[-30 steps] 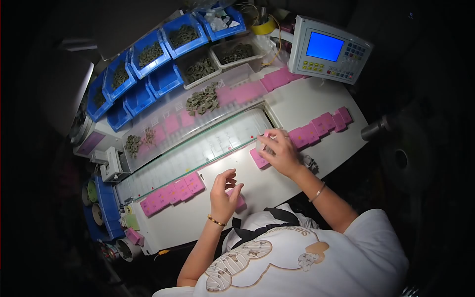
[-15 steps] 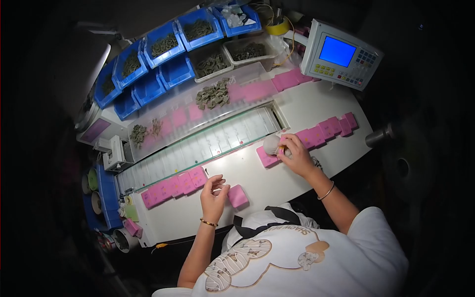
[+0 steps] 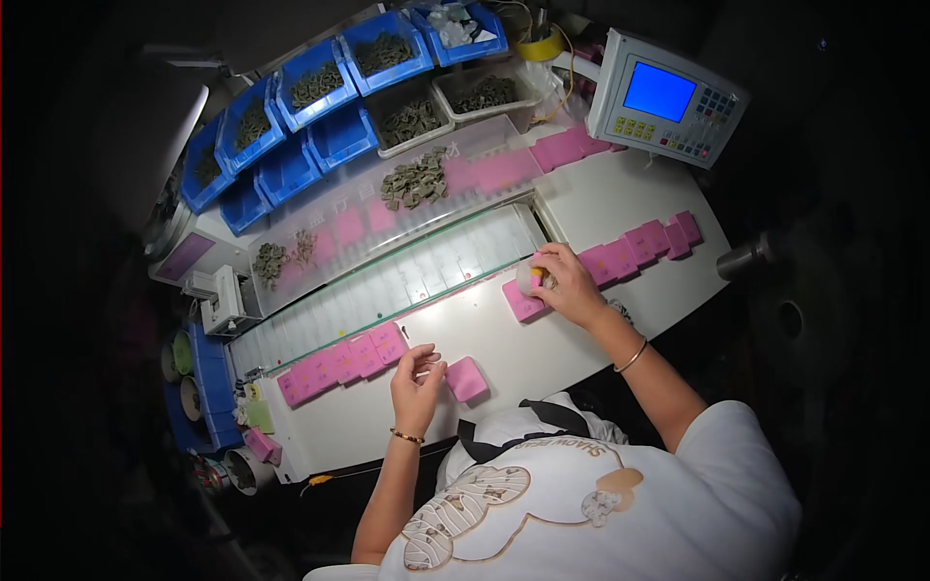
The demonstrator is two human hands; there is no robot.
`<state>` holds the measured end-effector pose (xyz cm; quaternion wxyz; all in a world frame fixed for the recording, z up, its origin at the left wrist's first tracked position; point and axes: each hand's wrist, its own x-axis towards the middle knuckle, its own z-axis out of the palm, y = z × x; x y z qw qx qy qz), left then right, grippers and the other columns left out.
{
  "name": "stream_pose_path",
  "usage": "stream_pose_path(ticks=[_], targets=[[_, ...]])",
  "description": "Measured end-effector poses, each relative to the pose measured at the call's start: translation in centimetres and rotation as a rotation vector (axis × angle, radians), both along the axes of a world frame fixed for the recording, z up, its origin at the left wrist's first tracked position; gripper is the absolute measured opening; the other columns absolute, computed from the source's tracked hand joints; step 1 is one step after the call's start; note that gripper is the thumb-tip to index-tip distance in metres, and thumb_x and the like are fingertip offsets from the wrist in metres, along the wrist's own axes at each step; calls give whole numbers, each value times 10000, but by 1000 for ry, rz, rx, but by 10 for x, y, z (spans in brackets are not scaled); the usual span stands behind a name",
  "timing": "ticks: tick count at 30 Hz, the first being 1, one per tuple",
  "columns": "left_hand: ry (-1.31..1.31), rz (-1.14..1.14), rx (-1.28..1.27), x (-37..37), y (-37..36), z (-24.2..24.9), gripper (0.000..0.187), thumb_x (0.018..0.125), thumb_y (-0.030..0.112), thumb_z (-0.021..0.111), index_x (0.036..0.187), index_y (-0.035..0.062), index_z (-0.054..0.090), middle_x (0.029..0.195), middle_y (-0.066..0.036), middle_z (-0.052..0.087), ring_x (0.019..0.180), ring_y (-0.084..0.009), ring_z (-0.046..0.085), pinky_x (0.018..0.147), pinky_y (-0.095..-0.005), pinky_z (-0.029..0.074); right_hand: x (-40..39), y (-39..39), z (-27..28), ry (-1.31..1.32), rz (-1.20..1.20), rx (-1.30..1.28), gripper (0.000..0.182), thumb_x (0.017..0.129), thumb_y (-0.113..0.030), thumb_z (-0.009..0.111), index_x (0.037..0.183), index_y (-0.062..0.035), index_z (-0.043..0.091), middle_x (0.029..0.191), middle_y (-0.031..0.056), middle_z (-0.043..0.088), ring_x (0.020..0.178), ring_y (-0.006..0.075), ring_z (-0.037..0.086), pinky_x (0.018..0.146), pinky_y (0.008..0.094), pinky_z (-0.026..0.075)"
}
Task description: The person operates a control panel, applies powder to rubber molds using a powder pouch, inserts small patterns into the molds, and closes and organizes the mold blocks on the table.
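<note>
Over the near end of the right-hand row of pink square pieces (image 3: 637,249), my right hand (image 3: 572,288) has its fingers closed on a round grey-white thing (image 3: 525,278). A small yellow and pink bit shows at the fingertips; its exact kind I cannot make out. A single pink square piece (image 3: 524,302) lies under that thing. My left hand (image 3: 418,387) hovers low over the white table with fingers curved and apart, holding nothing visible. Just right of it lies another pink square piece (image 3: 467,380). To its left runs an overlapping row of pink pieces (image 3: 334,368).
A glass-covered channel (image 3: 387,286) crosses the table. Behind it, a clear tray (image 3: 358,208) holds greenish bits. Blue bins (image 3: 315,92) stand at the back. A control panel with a blue screen (image 3: 662,92) is at the right, near a metal cylinder (image 3: 744,263).
My right hand has shifted slightly left and up, now covering more of the round grey-white thing. My left hand has hardly moved. The view has tilted a little.
</note>
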<state>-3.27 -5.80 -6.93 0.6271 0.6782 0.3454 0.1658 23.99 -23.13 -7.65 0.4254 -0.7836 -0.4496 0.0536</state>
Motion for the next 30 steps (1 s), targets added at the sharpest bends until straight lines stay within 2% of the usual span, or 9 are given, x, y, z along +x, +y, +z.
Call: stream_pose_path(ticks=[5, 11, 16, 19, 21, 22, 24, 27, 30], targets=[[30, 7, -11, -10, 1, -8, 303, 869, 20, 681, 1161, 6, 602, 1015, -63, 646, 861, -92, 607, 755, -231, 543, -1, -15, -9, -35, -62, -2, 434, 700, -88, 780, 1058, -67, 535, 1143, 120, 541, 1070, 347, 559, 925, 420, 476], [42, -22, 22, -14, 1, -10, 300, 870, 27, 683, 1158, 6, 606, 1001, -58, 650, 858, -84, 604, 747, -230, 533, -13, 7, 25, -166, -126, 93, 427, 692, -104, 776, 1049, -76, 544, 1137, 128, 528, 1085, 351, 526, 937, 438, 446], [83, -50, 105, -10, -3, -8, 290, 865, 34, 687, 1145, 10, 618, 994, -65, 659, 855, -95, 617, 735, -245, 527, -9, 11, -3, -137, -74, -74, 390, 716, -141, 771, 1044, -90, 567, 1151, 125, 520, 1100, 346, 510, 943, 441, 441], [60, -103, 224, -11, -8, -7, 320, 852, 47, 701, 1161, 43, 617, 1012, -76, 671, 872, -135, 638, 760, -260, 518, -12, 14, -5, -114, -65, -72, 386, 728, -153, 770, 1066, -97, 590, 1153, 121, 527, 1106, 342, 507, 947, 440, 441], [115, -180, 364, -12, -12, -4, 362, 803, 73, 740, 1144, 42, 621, 1059, -122, 660, 960, -235, 642, 840, -325, 518, -11, 15, -3, -131, -55, -79, 391, 733, -155, 770, 1081, -100, 601, 1153, 120, 532, 1110, 340, 507, 949, 439, 441], [115, -173, 363, -12, -13, -4, 362, 803, 73, 740, 1144, 42, 621, 1059, -122, 660, 960, -235, 642, 840, -325, 518, -12, 17, -3, -152, -50, -88, 391, 736, -158, 769, 1087, -101, 608, 1159, 124, 536, 1115, 343, 511, 953, 437, 441], [33, -360, 711, -9, -15, -3, 475, 730, 126, 790, 1161, 57, 604, 1162, -139, 620, 1108, -314, 575, 955, -422, 469, -16, 22, -3, -172, -36, -94, 391, 740, -161, 769, 1094, -102, 614, 1165, 128, 539, 1121, 345, 515, 958, 435, 441], [94, -412, 764, -4, -25, -4, 577, 676, 163, 817, 1191, 69, 573, 1258, -136, 566, 1211, -344, 488, 1027, -487, 395, -26, 25, 2, -168, -68, -74, 427, 735, -153, 770, 1119, -84, 598, 1178, 139, 538, 1120, 350, 522, 964, 433, 439], [158, -475, 791, 0, -26, -22, 631, 668, 177, 814, 1230, 75, 544, 1294, -137, 523, 1200, -349, 478, 1005, -476, 405, -42, 26, 9, -154, -60, -36, 496, 731, -141, 765, 1175, -52, 562, 1171, 158, 537, 1110, 357, 528, 962, 431, 442]])
